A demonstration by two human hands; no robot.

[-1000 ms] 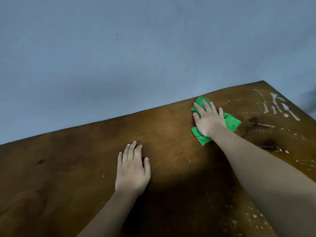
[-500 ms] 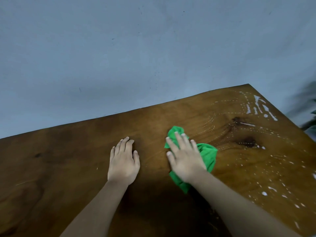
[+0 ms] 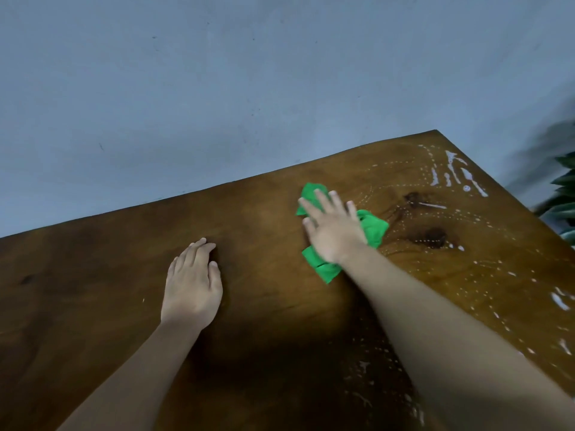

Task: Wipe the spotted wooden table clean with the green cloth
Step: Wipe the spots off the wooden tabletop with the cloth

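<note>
A dark brown wooden table (image 3: 93, 290) fills the lower part of the view. White spots and streaks (image 3: 460, 175) cover its right side and far right corner. A crumpled green cloth (image 3: 375, 227) lies on the table right of centre. My right hand (image 3: 334, 228) presses flat on the cloth with fingers spread, hiding its middle. My left hand (image 3: 193, 283) rests palm down on the bare wood to the left, holding nothing.
A plain grey-blue wall (image 3: 217, 88) stands right behind the table's far edge. Dark green plant leaves (image 3: 564, 194) show past the table's right edge. Two dark knots (image 3: 435, 236) mark the wood beside the cloth.
My right hand slid the cloth from the far edge toward me and leftward, then back out to the right and farther away. My left hand stayed flat in about the same place.
</note>
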